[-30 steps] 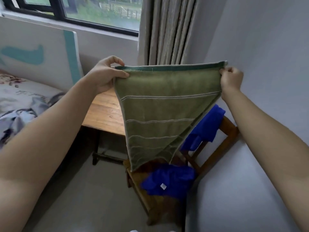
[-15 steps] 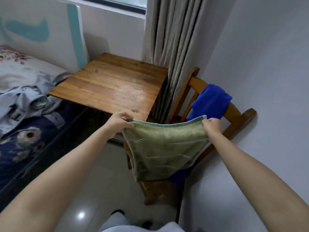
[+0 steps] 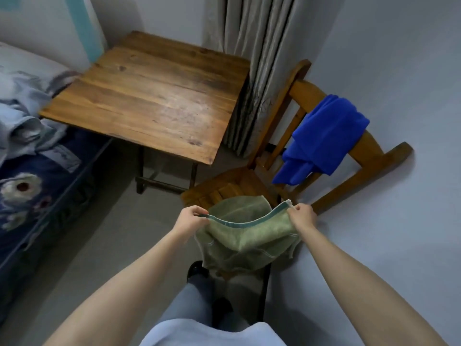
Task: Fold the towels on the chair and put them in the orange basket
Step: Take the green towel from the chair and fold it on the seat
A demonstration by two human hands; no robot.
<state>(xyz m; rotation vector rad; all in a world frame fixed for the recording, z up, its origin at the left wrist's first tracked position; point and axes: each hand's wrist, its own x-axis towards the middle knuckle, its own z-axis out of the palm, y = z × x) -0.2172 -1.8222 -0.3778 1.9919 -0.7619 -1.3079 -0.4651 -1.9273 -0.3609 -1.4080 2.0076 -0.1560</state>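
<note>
Pinching the green towel (image 3: 247,236) by its teal-trimmed top corners: left hand (image 3: 190,219) and right hand (image 3: 301,216), fingers clenched on cloth. Towel sags over the chair (image 3: 224,188) seat's front edge. Blue towel (image 3: 324,138) drapes the backrest.

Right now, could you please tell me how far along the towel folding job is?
Done: nothing visibly; no folded towel shows and the orange basket is out of view. In hand: the left hand and right hand each pinch a top corner of the green towel, held over the chair seat, apparently mid-fold. Left: the blue towel draped unfolded over the chair back, then putting the towels in the basket.
</note>
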